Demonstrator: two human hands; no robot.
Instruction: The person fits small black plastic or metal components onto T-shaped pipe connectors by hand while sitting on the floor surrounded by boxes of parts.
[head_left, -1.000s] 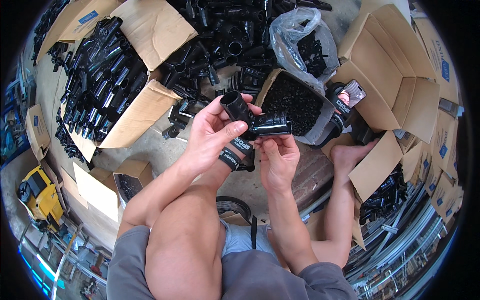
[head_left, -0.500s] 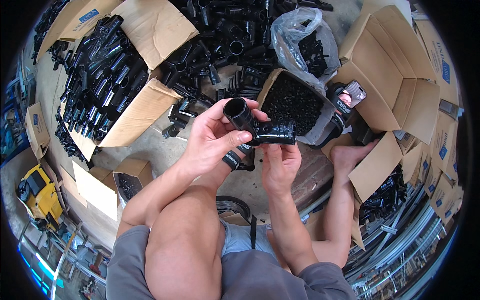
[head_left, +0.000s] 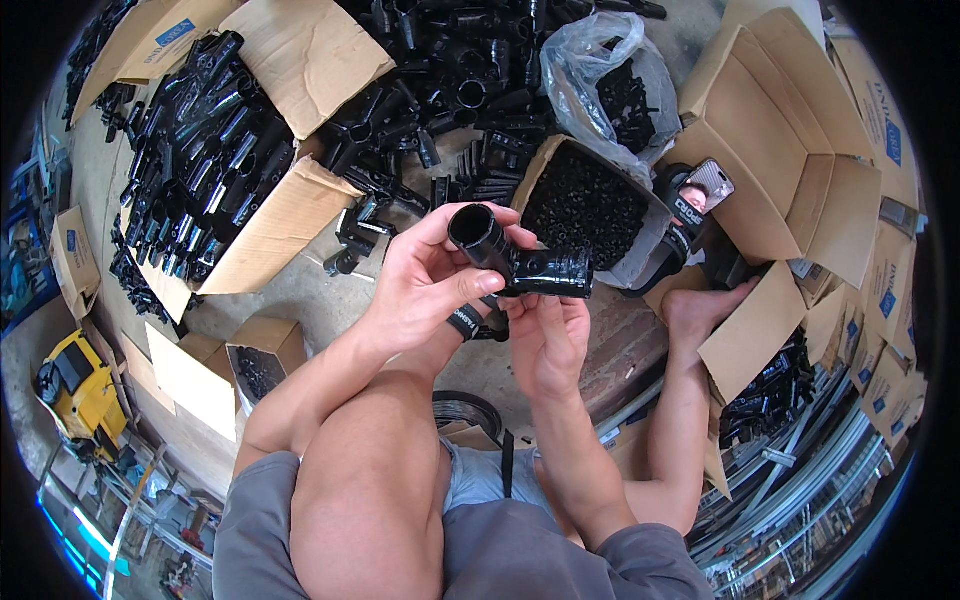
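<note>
concrete floor (head_left: 290, 300) | both hands raised, gripping black pipe fitting (head_left: 520, 262)

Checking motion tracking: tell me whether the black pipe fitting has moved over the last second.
Barely: the black pipe fitting stays just below-left of the box of small black parts, only turned slightly.
</note>
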